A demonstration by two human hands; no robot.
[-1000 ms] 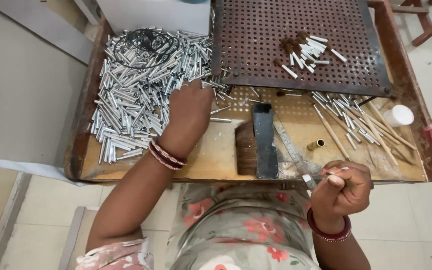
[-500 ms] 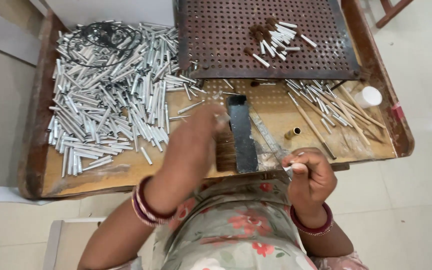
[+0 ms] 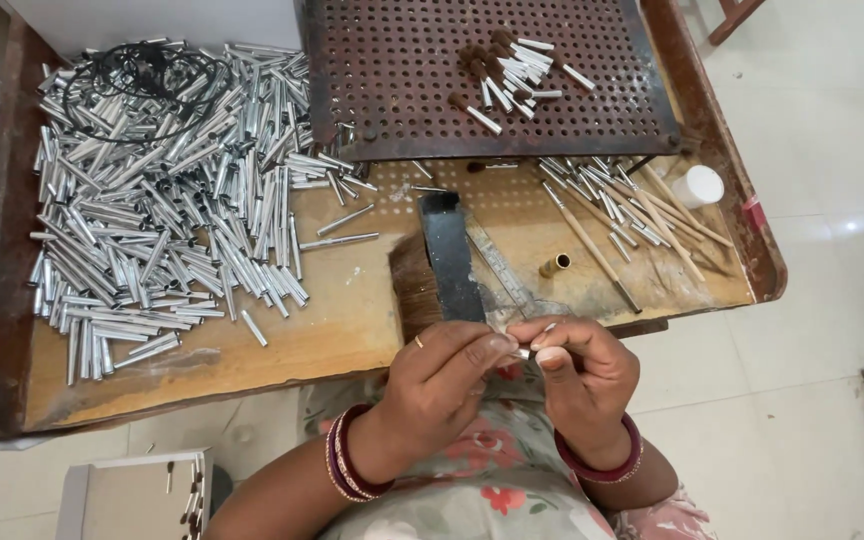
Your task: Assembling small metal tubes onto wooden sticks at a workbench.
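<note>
Fingers [image 3: 497,345] of both hands meet at the near edge of the desk [image 3: 352,330], pinched narrow on one small silver metal tube [image 3: 535,340] held between them; the tube sits at the centre of the pinch, just over the desk's front rim. The left hand [image 3: 447,375] closes on the tube from 9 o'clock, a ring on one finger and dark red bangles [image 3: 347,465] at the wrist; the right hand [image 3: 582,375] closes from 3 o'clock, with a red bangle [image 3: 602,465] at its wrist. At 12 o'clock from the hands, touching distance away, a dark flat bar [image 3: 449,255] lies on the desk with a tuft of brown bristle [image 3: 414,285] just beside it at 9 o'clock. A short brass ferrule [image 3: 554,265] lies at 1 o'clock. A large heap of silver metal tubes [image 3: 162,200] covers the desk at 10 o'clock, a black wire coil [image 3: 142,75] resting on its far end. A rust-brown perforated metal plate [image 3: 402,80] stands at 12 o'clock, bearing small brushes [image 3: 507,75]. Thin wooden sticks [image 3: 622,215] and a white cap [image 3: 697,185] lie at 2 o'clock. A white box [image 3: 132,495] sits on the floor at 8 o'clock.
</note>
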